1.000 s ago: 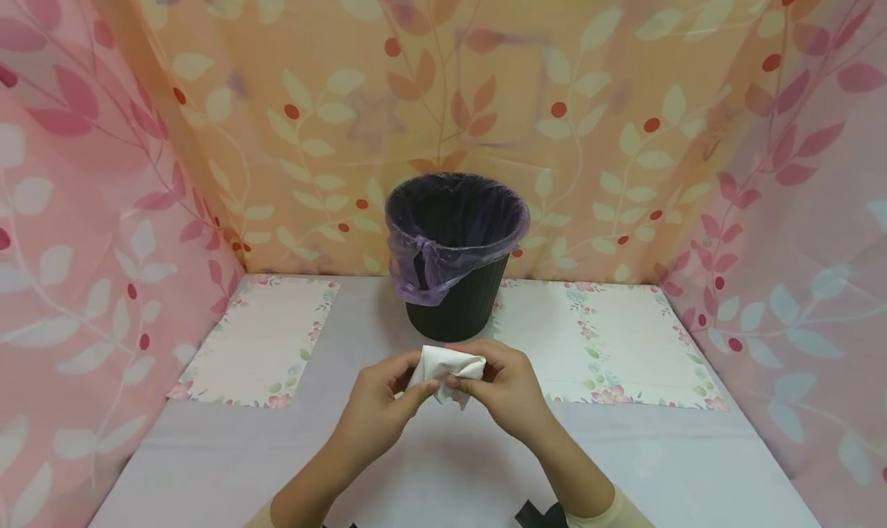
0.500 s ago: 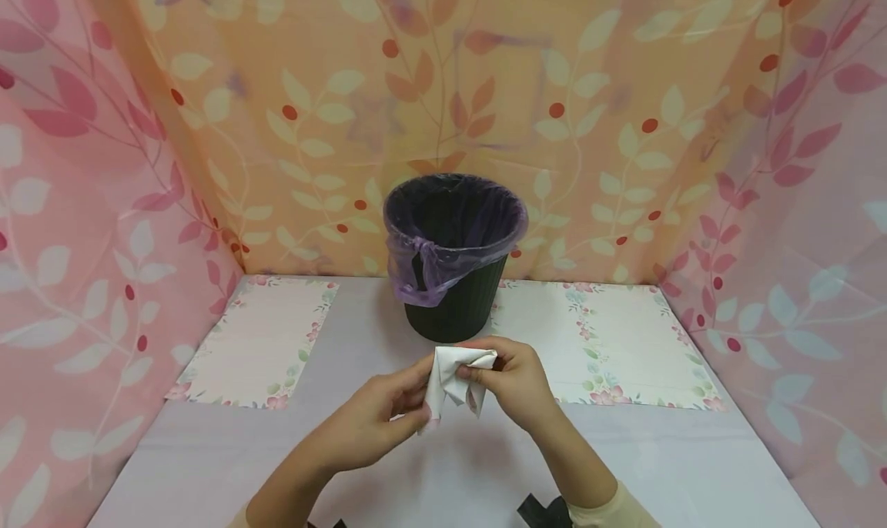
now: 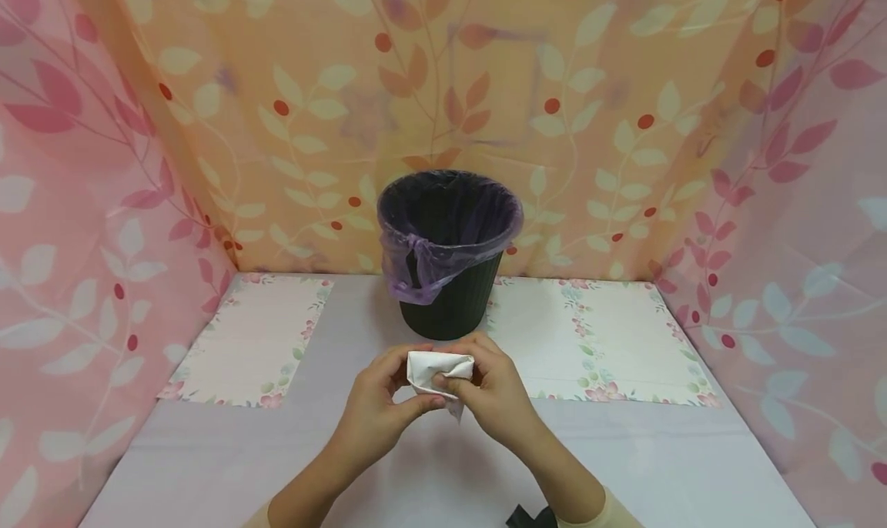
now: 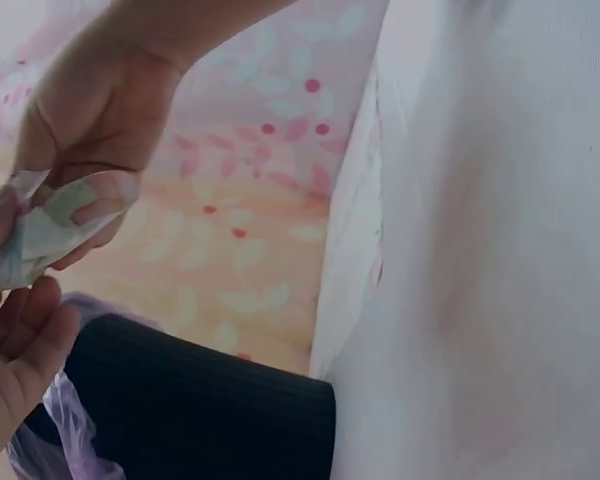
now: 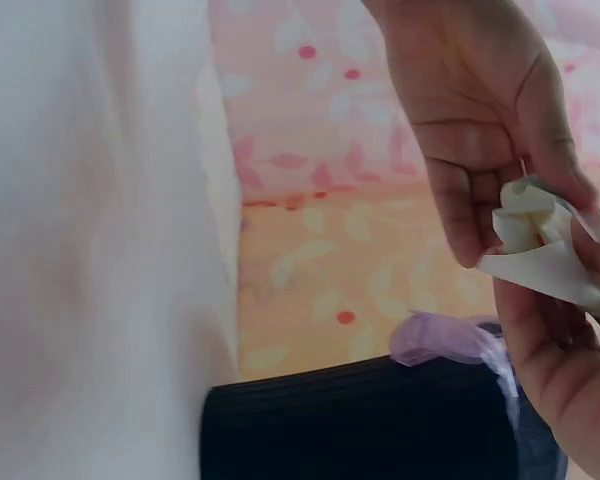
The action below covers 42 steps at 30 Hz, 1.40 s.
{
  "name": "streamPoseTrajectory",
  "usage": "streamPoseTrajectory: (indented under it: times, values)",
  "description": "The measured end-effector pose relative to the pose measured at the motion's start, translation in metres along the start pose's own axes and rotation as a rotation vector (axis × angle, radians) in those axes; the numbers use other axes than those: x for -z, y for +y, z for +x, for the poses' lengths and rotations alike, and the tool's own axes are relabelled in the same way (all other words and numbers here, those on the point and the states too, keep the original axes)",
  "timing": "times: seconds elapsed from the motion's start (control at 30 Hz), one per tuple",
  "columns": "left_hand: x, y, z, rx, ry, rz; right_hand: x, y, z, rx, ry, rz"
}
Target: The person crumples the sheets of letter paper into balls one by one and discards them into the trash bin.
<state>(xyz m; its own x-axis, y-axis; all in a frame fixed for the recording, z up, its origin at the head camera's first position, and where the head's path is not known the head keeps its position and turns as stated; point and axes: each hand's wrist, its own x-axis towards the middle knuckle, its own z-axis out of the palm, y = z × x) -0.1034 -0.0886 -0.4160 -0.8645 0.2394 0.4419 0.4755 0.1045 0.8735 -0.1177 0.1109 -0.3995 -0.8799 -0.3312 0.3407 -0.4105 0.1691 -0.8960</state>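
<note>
A piece of white paper (image 3: 421,368), crumpled and folded, is between my two hands above the near part of the table. My left hand (image 3: 374,405) pinches its left side between thumb and fingers. My right hand (image 3: 500,393) grips the right side, its thumb pressed into the front of the paper. A loose corner hangs below the right thumb. In the right wrist view the paper (image 5: 545,262) has rolled folds with an open hollow. The left wrist view shows pale printed marks on the paper (image 4: 52,235).
Behind my hands a black ribbed bin (image 3: 460,301) stands upright, a purple plastic bag (image 3: 433,265) lining it and knotted over its rim. Flower-bordered sheets lie at the left (image 3: 246,343) and right (image 3: 634,343). Patterned curtains (image 3: 312,128) enclose the back and sides.
The paper was turned with its left side hanging down half a second ago; now it is more compact. My left hand has moved up and inward, with its thumb nearer the right thumb.
</note>
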Motion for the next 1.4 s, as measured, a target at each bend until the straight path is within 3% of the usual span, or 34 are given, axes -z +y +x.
streamPoseTrajectory:
  times: [0.13, 0.23, 0.37, 0.5, 0.67, 0.9, 0.97, 1.2, 1.4]
  values:
    - [0.004, 0.001, -0.001, -0.001, 0.043, -0.024, 0.003, -0.006, -0.001, 0.044, -0.099, -0.027]
    - [0.009, 0.005, 0.0, 0.048, 0.081, -0.072, 0.007, -0.01, -0.002, 0.104, -0.189, -0.03]
    - [0.017, 0.009, 0.001, 0.139, 0.088, -0.192, 0.011, -0.014, -0.004, 0.278, -0.272, -0.199]
    - [0.022, 0.013, 0.002, 0.207, 0.027, -0.28, 0.013, -0.015, -0.004, 0.448, -0.311, -0.349]
    - [0.023, 0.016, 0.003, 0.277, -0.074, -0.397, 0.018, -0.016, 0.0, 0.621, -0.346, -0.332]
    - [0.025, 0.018, 0.001, 0.279, -0.237, -0.594, 0.028, -0.017, 0.0, 0.686, -0.491, -0.283]
    - [0.025, 0.017, 0.001, 0.28, -0.266, -0.624, 0.027, -0.018, 0.0, 0.715, -0.465, -0.285]
    - [0.011, 0.018, -0.005, 0.313, -0.281, -0.592, 0.015, -0.008, 0.007, 0.891, -0.192, -0.125]
    - [0.007, 0.019, -0.005, 0.315, -0.28, -0.571, 0.009, -0.003, 0.009, 0.895, -0.11, -0.061]
